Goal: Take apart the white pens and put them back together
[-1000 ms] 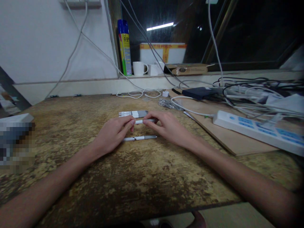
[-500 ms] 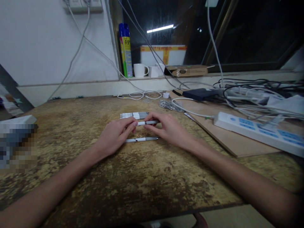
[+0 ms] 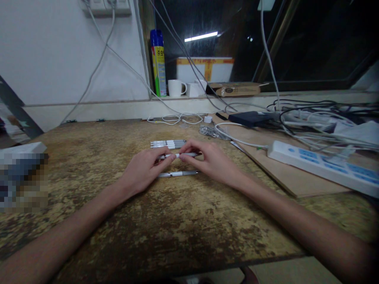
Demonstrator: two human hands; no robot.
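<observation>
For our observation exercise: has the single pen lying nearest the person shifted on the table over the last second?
No. The single pen keeps the same offset from the pen bundle lying behind it.

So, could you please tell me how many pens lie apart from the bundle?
2. The held pen is pinched between the left hand and right hand; the loose pen lies on the table nearer the person. Hands may hide more.
</observation>
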